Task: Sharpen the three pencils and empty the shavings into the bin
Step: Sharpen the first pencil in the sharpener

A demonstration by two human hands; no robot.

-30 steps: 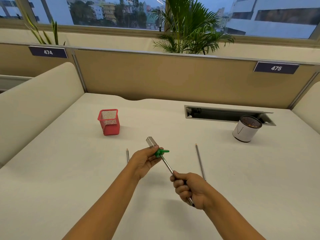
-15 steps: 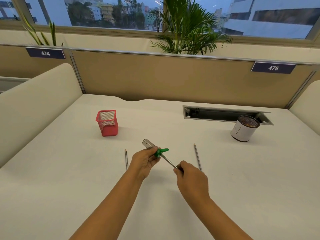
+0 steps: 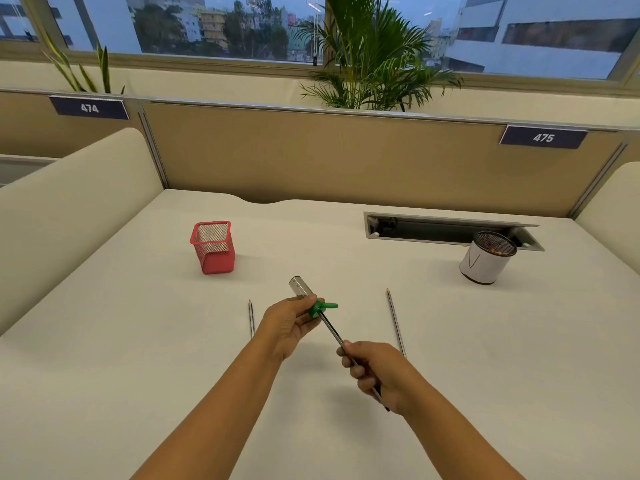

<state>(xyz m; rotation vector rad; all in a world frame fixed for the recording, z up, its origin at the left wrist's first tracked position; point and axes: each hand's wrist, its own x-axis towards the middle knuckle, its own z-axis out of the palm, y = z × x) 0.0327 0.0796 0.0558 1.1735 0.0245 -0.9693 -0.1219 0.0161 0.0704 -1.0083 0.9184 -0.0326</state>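
Both hands mid-desk: left hand (image 3: 289, 327) grips sharpener (image 3: 304, 292), right hand (image 3: 375, 370) grips pencil (image 3: 330, 329) seated in it; loose pencil (image 3: 251, 318) lies just left of left wrist, another pencil (image 3: 394, 320) just right of right hand; red mesh holder (image 3: 213, 247) stands far-left, white bin (image 3: 486, 258) far-right beside the open cable tray (image 3: 446, 232); bare desk (image 3: 346, 244) between holder and bin; partition (image 3: 329, 154) closes the back, padded dividers flank both sides.
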